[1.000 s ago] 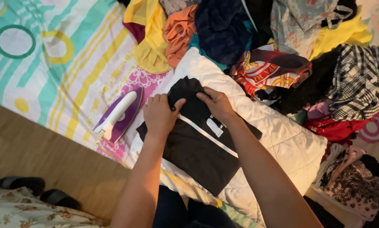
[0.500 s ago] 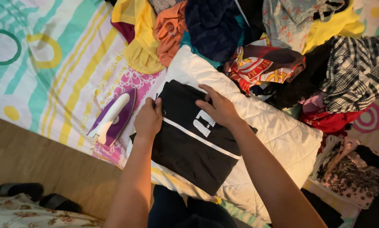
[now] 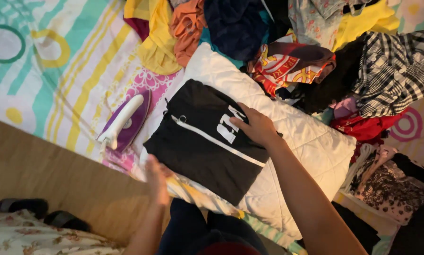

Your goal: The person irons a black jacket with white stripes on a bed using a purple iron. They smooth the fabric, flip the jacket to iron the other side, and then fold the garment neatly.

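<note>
1. The black garment (image 3: 205, 141) lies folded near the middle of the frame, on a white quilted pad (image 3: 311, 146) spread over the bedsheet.
2. The right hand (image 3: 255, 126) rests flat on the garment's upper right part, fingers spread and pressing down beside a white print; it is open, pinning the cloth rather than gripping it.
3. The left hand (image 3: 157, 182) sits low in the frame at the garment's near edge, blurred; whether it pinches the cloth or only brushes it cannot be told.
4. The garment looks light, soft and limp, with a white stripe and a small zip ring across it. It would likely sag if lifted by one corner, so a hold along a folded edge or at two corners seems the better choice.
5. A purple and white iron (image 3: 124, 123) lies just left of the garment, on the striped bedsheet (image 3: 56, 71), near but apart from it.
6. A pile of clothes (image 3: 287, 42) crowds the top and right of the frame, touching the pad's upper edge.
7. Open room is chiefly at the upper left, on the bedsheet; the wooden floor (image 3: 56, 179) borders the lower left.
</note>
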